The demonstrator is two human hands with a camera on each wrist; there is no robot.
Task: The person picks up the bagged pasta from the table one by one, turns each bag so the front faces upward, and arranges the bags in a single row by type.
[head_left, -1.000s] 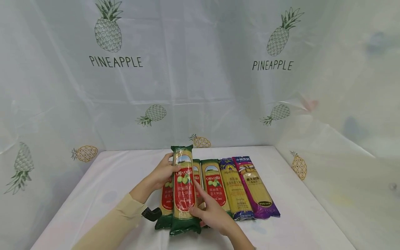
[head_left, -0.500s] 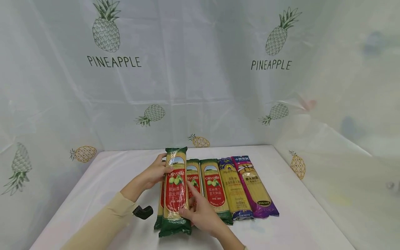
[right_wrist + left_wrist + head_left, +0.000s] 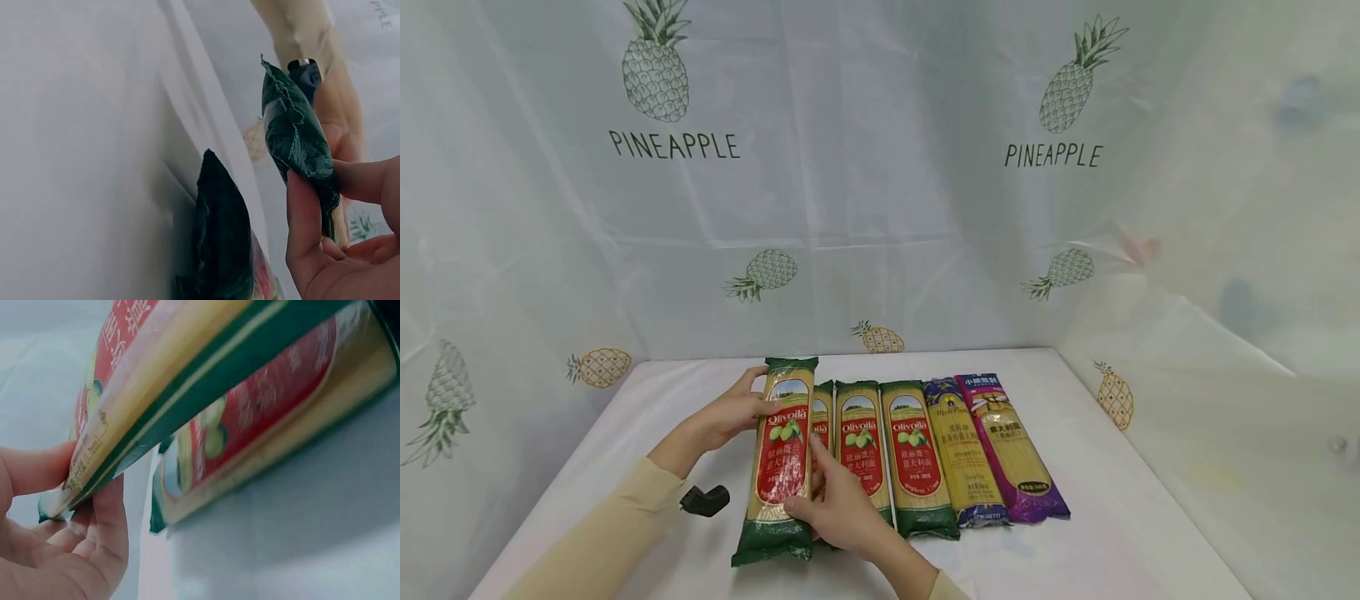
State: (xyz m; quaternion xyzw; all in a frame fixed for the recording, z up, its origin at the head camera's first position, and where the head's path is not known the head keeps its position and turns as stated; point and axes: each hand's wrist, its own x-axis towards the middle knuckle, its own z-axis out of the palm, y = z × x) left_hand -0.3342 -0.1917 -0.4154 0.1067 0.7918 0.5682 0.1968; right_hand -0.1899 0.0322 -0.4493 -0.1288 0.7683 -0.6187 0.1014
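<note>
Both hands hold one green-ended pack of spaghetti with a red label, raised above the table and overlapping another pack in the head view. My left hand pinches its upper left edge, thumb on the front; in the left wrist view the left hand has its fingers under the pack's edge. At the lower right edge my right hand grips it with the thumb on the front. The right wrist view shows the right hand pinching near the crinkled green end. Below lies a matching pack, partly hidden.
To the right lie two more red-label packs, then a yellow-and-blue spaghetti pack and a purple one, side by side on the white table. A pineapple-print curtain stands behind.
Both hands have carried the held pack to the left, and it now tilts more. The red-label packs it covered on the table show more fully.
</note>
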